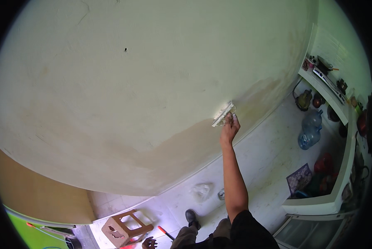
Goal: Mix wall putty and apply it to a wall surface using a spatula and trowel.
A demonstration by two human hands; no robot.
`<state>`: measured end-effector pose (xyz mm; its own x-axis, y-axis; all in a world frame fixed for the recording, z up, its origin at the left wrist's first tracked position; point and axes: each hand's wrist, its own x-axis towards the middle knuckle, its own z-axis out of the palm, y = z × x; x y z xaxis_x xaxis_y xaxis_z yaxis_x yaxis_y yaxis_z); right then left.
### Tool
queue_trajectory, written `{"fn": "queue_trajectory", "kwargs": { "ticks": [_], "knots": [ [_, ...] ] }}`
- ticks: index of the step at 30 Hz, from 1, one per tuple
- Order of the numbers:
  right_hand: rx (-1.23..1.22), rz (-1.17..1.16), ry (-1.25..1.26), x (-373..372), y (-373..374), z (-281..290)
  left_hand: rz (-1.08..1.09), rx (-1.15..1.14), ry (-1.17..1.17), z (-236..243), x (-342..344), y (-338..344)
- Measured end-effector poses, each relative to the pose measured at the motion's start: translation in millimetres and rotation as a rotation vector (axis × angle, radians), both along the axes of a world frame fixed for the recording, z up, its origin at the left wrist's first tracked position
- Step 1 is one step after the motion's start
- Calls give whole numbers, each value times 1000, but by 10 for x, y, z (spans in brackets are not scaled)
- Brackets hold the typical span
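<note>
My right hand (pixel 230 128) reaches out with a straight arm and grips a wide putty knife (pixel 223 115). Its blade is smeared with whitish paste and lies against the pale wall (pixel 152 83). Below and beside the blade, a darker, damp-looking band (pixel 181 139) runs along the lower wall. My left hand (pixel 149 243) hangs low at the bottom edge, in shadow. Its fingers look apart, and I see nothing in them. A brown stool (pixel 125 227) stands on the floor near it.
On the floor lie a clear plastic bag (pixel 201 191), a small round container (pixel 221 194) and a red-and-black handled tool (pixel 166 233). To the right, blue water jugs (pixel 309 129) stand beside a white counter (pixel 325 91) carrying a stove (pixel 329 85). A glass-fronted cabinet (pixel 310 232) sits at lower right.
</note>
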<state>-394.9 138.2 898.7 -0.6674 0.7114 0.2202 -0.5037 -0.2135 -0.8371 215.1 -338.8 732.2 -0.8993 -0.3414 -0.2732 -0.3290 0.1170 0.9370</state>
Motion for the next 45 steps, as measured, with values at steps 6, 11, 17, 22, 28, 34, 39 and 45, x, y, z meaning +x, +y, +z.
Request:
{"fn": "queue_trajectory", "kwargs": {
  "ticks": [6, 11, 17, 22, 28, 34, 39, 45],
  "knots": [
    [85, -29, -22, 385, -240, 339, -1, -14, -67, 18, 90, -36],
    [144, -63, 52, 659, -463, 644, -7, -62, -112, 185, 115, 14],
    [179, -137, 114, 963, -987, 1070, -36, -97, -83, 417, 149, 93],
    [462, -298, 75, 1291, -1750, 1225, -300, -436, 34, 147, -149, -428],
    [426, -143, 190, 1817, -2831, 1295, -89, -148, -121, -416, 104, -850],
    [-568, 634, 165, 1869, -2204, 985, -179, -320, -32, 49, -652, -538],
    [-586, 499, 224, 1292, -881, 621, -212, -387, -41, -42, -764, -538],
    [-146, 56, 90, 433, -80, 610, -149, -177, -95, -641, -335, -929]
  ]
}}
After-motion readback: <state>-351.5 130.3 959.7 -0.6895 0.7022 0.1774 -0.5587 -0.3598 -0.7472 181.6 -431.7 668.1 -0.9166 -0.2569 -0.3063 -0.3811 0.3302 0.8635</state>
